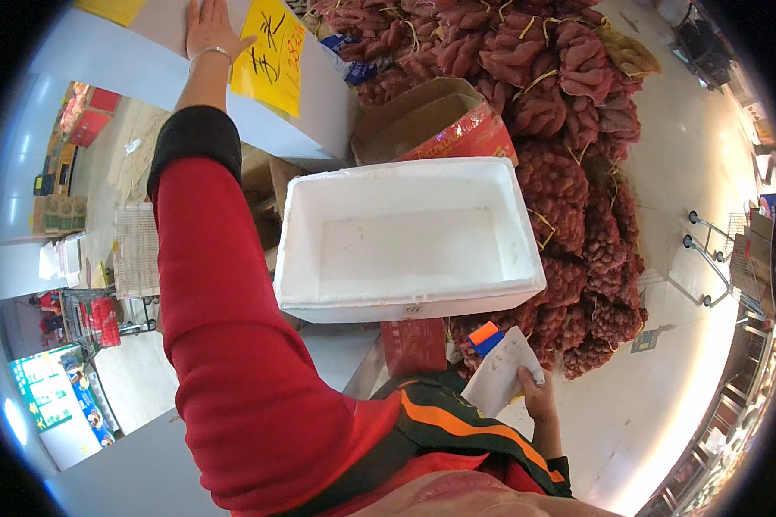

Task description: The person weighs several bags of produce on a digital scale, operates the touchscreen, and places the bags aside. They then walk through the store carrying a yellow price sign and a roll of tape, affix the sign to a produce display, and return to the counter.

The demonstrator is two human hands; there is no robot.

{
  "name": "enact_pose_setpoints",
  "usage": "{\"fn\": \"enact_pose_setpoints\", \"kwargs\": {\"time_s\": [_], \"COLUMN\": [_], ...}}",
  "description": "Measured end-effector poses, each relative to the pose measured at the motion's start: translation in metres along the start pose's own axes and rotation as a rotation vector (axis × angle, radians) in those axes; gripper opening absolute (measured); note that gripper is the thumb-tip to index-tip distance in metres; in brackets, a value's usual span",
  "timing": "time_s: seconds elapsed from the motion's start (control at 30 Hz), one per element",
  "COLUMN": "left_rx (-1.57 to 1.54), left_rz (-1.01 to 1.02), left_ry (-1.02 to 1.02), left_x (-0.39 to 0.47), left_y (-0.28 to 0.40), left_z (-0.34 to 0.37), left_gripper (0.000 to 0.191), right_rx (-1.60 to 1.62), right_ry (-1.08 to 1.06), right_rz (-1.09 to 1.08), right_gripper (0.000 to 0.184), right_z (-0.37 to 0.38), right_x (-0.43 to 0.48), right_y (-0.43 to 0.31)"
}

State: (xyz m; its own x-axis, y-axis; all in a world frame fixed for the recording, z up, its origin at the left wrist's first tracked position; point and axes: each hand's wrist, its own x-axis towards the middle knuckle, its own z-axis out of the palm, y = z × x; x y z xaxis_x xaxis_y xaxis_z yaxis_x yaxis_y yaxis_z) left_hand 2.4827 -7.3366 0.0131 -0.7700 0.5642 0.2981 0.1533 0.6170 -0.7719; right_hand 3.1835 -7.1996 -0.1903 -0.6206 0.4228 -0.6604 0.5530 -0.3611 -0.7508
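Note:
My left hand reaches far up, laid flat on a pale panel with the fingers spread; its thumb touches the edge of a yellow paper sign bearing handwriting. Down on the right, my right hand grips a white paper sheet with faint writing. An orange-and-blue object sticks out behind the sheet; what holds it is hidden. Between my arms stands a white foam box, its inside facing me with nothing in it. A red-printed cardboard box leans behind it.
Red mesh sacks of bulbs or tubers are piled along the right. Metal carts stand on the floor at right and left. A wire basket is left of my arm. Another yellow sheet lies at the top left.

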Motion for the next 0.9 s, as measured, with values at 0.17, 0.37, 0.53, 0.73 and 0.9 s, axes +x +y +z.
{"fn": "enact_pose_setpoints", "kwargs": {"time_s": [0.17,0.37,0.53,0.73,0.9], "left_rx": [0.152,0.221,0.256,0.284,0.066], "left_rz": [0.235,0.112,0.171,-0.080,-0.004], "left_ry": [-0.296,-0.187,-0.315,-0.129,0.095], "left_x": [-0.012,0.000,-0.012,-0.017,-0.041], "left_y": [0.029,0.022,0.034,0.013,0.055], "left_z": [0.013,0.014,0.005,-0.003,-0.015], "left_gripper": [0.087,0.080,0.078,0.069,0.063], "right_rx": [0.035,0.016,0.029,0.049,0.041], "right_ry": [-0.022,-0.029,0.013,0.078,0.134], "right_rz": [0.004,-0.005,-0.029,-0.065,-0.092], "right_gripper": [0.020,0.021,0.021,0.020,0.020], "right_z": [0.002,0.002,0.004,-0.006,-0.017], "right_x": [0.002,0.000,-0.003,-0.020,-0.047], "right_y": [-0.001,-0.005,-0.005,0.009,0.025]}}
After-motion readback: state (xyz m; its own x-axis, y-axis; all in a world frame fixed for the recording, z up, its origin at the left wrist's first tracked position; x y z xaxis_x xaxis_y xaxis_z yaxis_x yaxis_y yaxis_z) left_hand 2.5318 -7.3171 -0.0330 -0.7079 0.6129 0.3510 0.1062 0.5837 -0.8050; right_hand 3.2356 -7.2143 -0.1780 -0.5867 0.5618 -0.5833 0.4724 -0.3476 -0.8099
